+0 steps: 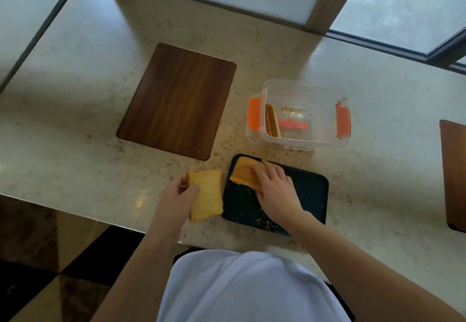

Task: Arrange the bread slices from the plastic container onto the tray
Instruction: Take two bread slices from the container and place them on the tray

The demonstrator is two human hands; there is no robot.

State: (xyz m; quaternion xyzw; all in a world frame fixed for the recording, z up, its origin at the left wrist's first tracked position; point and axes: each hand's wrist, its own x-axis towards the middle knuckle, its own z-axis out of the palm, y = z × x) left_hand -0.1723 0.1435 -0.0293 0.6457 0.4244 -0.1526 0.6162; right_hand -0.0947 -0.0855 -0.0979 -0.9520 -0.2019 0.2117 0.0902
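Partly hidden under the right hand [274, 190], the bread slices [243, 172] on the far-left corner of the tray [312, 190] cannot be counted; its fingers, held together, grip them. Beside the tray, the left hand [180, 194] pinches another slice [208, 196]; 2 more stand in the plastic container [305, 112].

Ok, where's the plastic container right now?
In the head view, the plastic container sits right of centre, just beyond the dark tray and right of the wooden board.

surface: marble counter [75, 125] | on it: wooden board [176, 99], clear container [325, 119], dark tray [309, 193], second board [454, 170]
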